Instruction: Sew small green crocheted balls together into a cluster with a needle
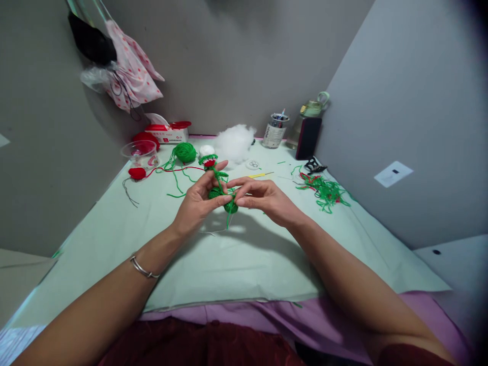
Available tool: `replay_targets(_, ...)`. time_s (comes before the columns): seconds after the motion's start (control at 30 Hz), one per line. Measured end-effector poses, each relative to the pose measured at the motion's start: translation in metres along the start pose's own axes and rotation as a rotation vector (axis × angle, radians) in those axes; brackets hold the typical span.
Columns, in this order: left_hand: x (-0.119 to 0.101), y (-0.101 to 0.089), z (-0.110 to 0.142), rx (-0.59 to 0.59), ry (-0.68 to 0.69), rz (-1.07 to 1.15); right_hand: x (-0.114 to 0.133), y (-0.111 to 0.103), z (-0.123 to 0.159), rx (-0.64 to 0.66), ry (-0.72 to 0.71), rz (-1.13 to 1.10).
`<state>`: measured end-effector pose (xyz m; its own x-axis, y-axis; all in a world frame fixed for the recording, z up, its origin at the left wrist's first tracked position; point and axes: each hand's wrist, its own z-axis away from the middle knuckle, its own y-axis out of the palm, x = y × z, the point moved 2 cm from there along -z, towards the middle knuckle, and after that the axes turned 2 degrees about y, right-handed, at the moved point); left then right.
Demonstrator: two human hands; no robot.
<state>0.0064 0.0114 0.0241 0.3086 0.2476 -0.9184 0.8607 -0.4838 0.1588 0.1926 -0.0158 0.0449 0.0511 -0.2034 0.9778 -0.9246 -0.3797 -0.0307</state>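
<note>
Slanting, the crochet piece (208, 161) seemingly points upper left.

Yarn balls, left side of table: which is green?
The ball right of the clear tub, in front of the red-and-white box. The small ball before the tub and the yarn behind it are red.

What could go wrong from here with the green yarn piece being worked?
The red strand running from the small red ball toward the green yarn piece could snag or tug it. The yellow-handled tool lies loose beyond the right hand and might get knocked.
</note>
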Motion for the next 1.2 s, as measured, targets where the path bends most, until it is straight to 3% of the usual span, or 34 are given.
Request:
replay_targets(0.2,-0.002,-0.004,-0.001,-0.027,-0.011,-0.014,0.014,0.003,0.004,-0.112,-0.225,0.235)
replay_targets(0.4,-0.006,-0.006,-0.003,0.072,0.008,-0.02,0.024,0.006,0.011,-0.196,-0.395,0.443)
replay_targets(0.8,-0.004,-0.008,-0.005,-0.028,0.063,-0.041,0.021,0.023,0.015,-0.103,-0.732,0.917)
replay_targets(1.0,-0.009,-0.013,-0.004,0.012,-0.033,-0.13,0.018,0.024,0.015,-0.083,-0.781,1.032)
replay_targets(1.2,-0.017,-0.012,-0.006,0.105,-0.159,-0.006,0.014,0.021,0.015,-0.067,-0.822,1.126)
